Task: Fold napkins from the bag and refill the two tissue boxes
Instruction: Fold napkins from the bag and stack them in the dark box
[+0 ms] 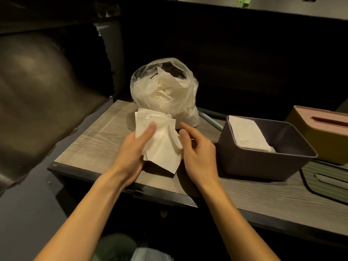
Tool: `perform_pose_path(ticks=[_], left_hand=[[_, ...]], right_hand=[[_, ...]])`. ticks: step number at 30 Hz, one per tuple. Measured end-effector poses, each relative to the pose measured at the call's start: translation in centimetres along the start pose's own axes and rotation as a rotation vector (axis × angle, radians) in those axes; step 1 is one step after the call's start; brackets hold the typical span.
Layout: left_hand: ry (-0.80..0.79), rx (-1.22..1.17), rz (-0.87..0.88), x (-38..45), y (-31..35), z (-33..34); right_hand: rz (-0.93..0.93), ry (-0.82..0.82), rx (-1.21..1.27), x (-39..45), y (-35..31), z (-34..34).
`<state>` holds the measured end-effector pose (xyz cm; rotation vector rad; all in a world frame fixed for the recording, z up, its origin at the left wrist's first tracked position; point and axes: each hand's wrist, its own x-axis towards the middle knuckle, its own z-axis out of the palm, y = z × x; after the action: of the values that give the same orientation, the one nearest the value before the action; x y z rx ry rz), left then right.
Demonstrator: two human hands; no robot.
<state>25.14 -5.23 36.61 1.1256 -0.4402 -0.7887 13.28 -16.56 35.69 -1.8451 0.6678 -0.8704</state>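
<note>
Your forearms are bare all the way into view, no sleeves, no watch or band at either wrist. Your left hand (pixel 131 147) and right hand (pixel 197 153) wear no gloves and no rings. Down at the bottom edge, there's your pale grey-green trousers (pixel 122 249).
</note>
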Motion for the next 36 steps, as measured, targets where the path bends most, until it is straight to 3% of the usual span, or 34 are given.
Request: perform_pose_path(ticks=[3, 6, 8, 11, 14, 18, 21, 28, 31, 36], left_hand=[[0.041, 0.110, 0.056, -0.2, -0.5, 0.0], [0.111, 0.059, 0.068, -0.1, -0.6, -0.2], [0.115, 0.049, 0.074, 0.0, -0.5, -0.2], [0.040, 0.076, 0.060, -0.2, -0.2, 0.1], [-0.083, 0.072, 0.015, -0.4, 0.2, 0.4], [-0.168, 0.188, 0.038, -0.5, -0.2, 0.3], [-0.147, 0.201, 0.044, -0.5, -0.2, 0.4], [-0.038, 0.069, 0.013, -0.5, 0.3, 0.8], [-0.084, 0.083, -0.017, -0.5, 0.4, 1.0], [-0.157, 0.163, 0.012, -0.8, 0.5, 1.3]], right_hand=[[0.031, -0.015, 0.115, -0.3, 0.0, -0.4], [0.024, -0.062, 0.133, -0.5, -0.4, -0.5], [-0.001, 0.008, 0.096, -0.5, -0.5, -0.4], [-0.034, 0.143, 0.141, -0.2, -0.2, -0.8], [-0.069, 0.117, 0.197, -0.3, -0.6, -0.7], [-0.004, 0.069, 0.074, -0.1, -0.2, 0.0], [0.055, 0.030, 0.106, 0.2, 0.2, -0.3], [-0.057, 0.160, 0.263, 0.1, -0.4, -0.6], [-0.049, 0.106, 0.316, 0.1, -0.9, -0.1], [-0.095, 0.065, 0.137, 0.4, -1.2, 1.5]])
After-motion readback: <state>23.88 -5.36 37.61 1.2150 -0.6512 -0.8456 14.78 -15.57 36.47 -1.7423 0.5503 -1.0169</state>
